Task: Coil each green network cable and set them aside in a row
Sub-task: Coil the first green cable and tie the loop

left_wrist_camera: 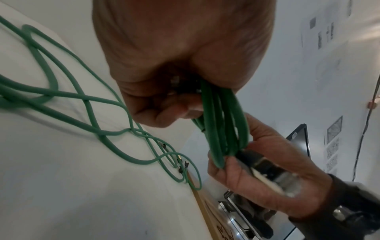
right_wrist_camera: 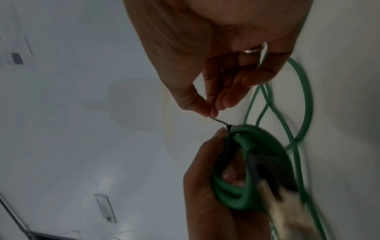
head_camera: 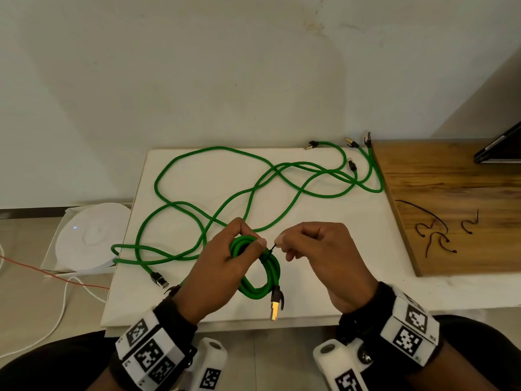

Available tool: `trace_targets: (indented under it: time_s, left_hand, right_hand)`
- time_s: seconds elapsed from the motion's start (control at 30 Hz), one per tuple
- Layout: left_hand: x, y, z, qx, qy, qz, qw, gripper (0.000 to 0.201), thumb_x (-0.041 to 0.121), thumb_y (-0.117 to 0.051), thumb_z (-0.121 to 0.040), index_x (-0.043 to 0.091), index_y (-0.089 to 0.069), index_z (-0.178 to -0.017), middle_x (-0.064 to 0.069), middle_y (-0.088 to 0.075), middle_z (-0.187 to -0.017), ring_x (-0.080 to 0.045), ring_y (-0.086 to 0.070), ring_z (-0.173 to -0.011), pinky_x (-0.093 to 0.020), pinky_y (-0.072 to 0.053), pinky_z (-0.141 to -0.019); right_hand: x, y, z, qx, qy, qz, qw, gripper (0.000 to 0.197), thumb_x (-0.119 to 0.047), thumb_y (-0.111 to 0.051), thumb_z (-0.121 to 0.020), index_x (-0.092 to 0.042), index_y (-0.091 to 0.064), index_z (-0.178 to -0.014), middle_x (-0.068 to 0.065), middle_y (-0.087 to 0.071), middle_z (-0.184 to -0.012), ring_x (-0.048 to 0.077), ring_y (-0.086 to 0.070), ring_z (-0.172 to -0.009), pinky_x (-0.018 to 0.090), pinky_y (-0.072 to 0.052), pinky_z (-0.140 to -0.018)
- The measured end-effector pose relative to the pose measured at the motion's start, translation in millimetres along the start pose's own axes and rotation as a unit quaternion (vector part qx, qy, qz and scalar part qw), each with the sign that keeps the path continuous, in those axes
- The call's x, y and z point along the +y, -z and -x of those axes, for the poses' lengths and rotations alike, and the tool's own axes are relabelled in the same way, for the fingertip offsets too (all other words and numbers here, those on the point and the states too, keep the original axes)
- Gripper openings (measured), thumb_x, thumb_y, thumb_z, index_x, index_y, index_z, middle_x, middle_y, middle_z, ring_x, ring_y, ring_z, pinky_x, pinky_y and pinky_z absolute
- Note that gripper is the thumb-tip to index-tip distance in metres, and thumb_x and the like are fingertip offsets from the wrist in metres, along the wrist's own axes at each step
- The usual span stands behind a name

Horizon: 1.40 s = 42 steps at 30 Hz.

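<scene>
My left hand (head_camera: 225, 258) grips a coiled green network cable (head_camera: 258, 273) above the white board (head_camera: 338, 249); its gold plug (head_camera: 276, 304) hangs down at the front. A thin black twist tie (head_camera: 272, 247) wraps the coil, and my right hand (head_camera: 307, 249) pinches its free end between thumb and fingers. In the right wrist view the black tie (right_wrist_camera: 221, 122) runs from my fingertips (right_wrist_camera: 211, 112) to the coil (right_wrist_camera: 257, 170). In the left wrist view the coil (left_wrist_camera: 222, 123) hangs from my fist. Loose green cables (head_camera: 225, 193) sprawl across the board behind.
A wooden board (head_camera: 451, 193) to the right carries several loose black twist ties (head_camera: 435, 232). A round white device (head_camera: 90, 235) sits on the floor at the left, with white and orange wires beside it. A dark screen edge (head_camera: 501, 148) shows at far right.
</scene>
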<state>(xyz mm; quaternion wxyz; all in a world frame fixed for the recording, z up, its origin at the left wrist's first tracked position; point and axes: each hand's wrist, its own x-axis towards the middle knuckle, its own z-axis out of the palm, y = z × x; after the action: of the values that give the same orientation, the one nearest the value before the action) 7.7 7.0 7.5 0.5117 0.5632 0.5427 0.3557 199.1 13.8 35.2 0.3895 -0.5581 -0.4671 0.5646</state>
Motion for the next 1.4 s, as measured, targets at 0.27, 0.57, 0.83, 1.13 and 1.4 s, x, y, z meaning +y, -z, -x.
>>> trace_targets:
  time_s: [0.27,0.57,0.83,1.13,1.4]
  left_hand:
    - [0.7,-1.9,6.3,0.046,-0.061,0.008,0.997,0.02,0.036,-0.058,-0.1,0.017,-0.06,-0.092,0.0,-0.062,-0.079,-0.018,-0.057,-0.07,-0.034,-0.05,-0.068]
    - [-1.8,3.2,-0.5,0.021,-0.08,0.103,0.991,0.026,0.031,-0.053,-0.1,0.007,-0.061,-0.105,-0.004,-0.063,-0.082,-0.016,-0.059,-0.075,-0.024,-0.052,-0.074]
    - [-0.7,-0.4,-0.7,-0.035,-0.096,0.098,0.99,0.019,0.033,-0.051,-0.102,0.018,-0.062,-0.104,-0.003,-0.063,-0.084,-0.014,-0.058,-0.077,-0.023,-0.051,-0.077]
    - [-3.1,1.6,1.2,-0.072,-0.116,0.083,0.987,0.013,0.024,-0.052,-0.102,0.028,-0.063,-0.099,0.007,-0.063,-0.082,-0.005,-0.058,-0.074,-0.02,-0.049,-0.07]
    - [-3.2,4.3,3.9,-0.081,-0.098,0.095,0.987,0.018,0.042,-0.055,-0.098,0.027,-0.065,-0.098,-0.001,-0.062,-0.083,-0.016,-0.053,-0.072,-0.028,-0.048,-0.066]
  right_hand:
    - [4.5,-16.0,11.1,-0.058,0.153,0.12,0.979,0.016,-0.007,-0.073,-0.086,-0.016,-0.078,-0.074,-0.002,-0.071,-0.074,0.022,-0.067,-0.075,0.031,-0.057,-0.071]
    - [4.9,3.7,-1.1,-0.105,0.241,0.126,0.956,0.009,-0.008,-0.082,-0.084,-0.012,-0.078,-0.077,-0.002,-0.072,-0.077,0.021,-0.068,-0.077,0.035,-0.053,-0.076]
    - [10.8,19.1,-16.7,-0.108,0.058,-0.025,0.992,0.022,-0.015,-0.084,-0.082,-0.006,-0.075,-0.1,0.015,-0.074,-0.094,0.028,-0.071,-0.091,0.042,-0.059,-0.088]
    - [7.6,19.1,-20.4,-0.224,-0.005,-0.022,0.974,0.022,-0.005,-0.074,-0.089,-0.004,-0.076,-0.111,0.019,-0.078,-0.103,0.038,-0.074,-0.1,0.041,-0.06,-0.091]
    - [5.3,8.5,-18.5,-0.193,0.063,0.002,0.979,0.017,0.003,-0.085,-0.077,-0.008,-0.074,-0.083,0.009,-0.077,-0.077,0.022,-0.074,-0.07,0.031,-0.06,-0.068]
